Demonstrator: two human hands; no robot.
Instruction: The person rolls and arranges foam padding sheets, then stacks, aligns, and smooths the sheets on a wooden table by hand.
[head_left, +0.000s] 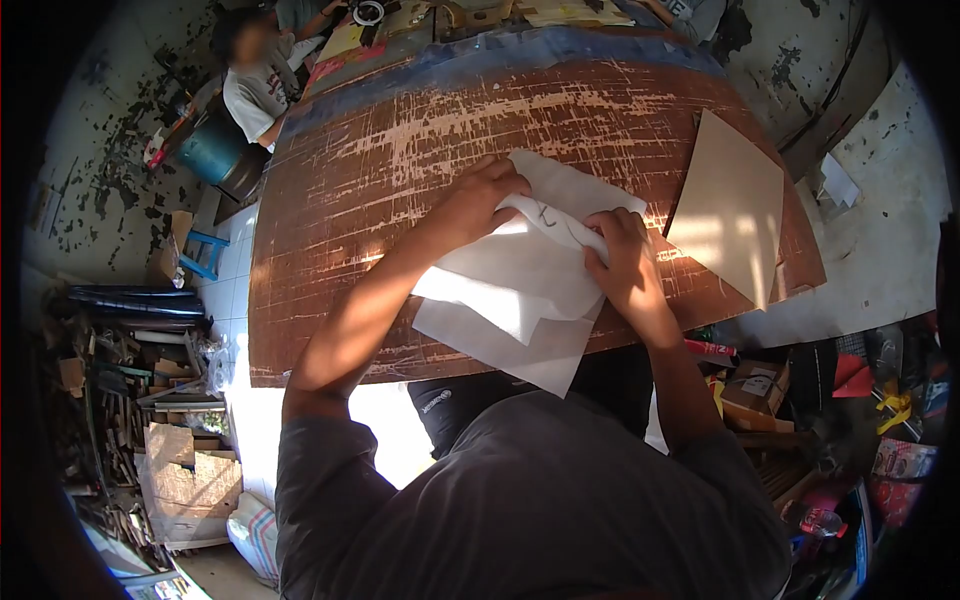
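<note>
A soft-looking white sheet (480, 268) lies on the table in front of me, its far edge curled over toward me. A dark handwritten mark shows on the curled part. My left hand (490, 190) has its fingers closed round the left end of this curl. At the right end, my right hand (622, 250) grips the same curl with bent fingers. Beneath it lies a second white sheet (570, 185), which shows beyond the curl and hangs over the table's near edge. Whether the two sheets are joined I cannot tell.
The brown table (400, 160) has a scratched top. A beige board (735, 205) lies at its right side. Another person (255, 95) is at the far left. A blue stool (205, 255) stands left, above stacked scraps (120, 400). Boxes (755, 390) sit at the lower right.
</note>
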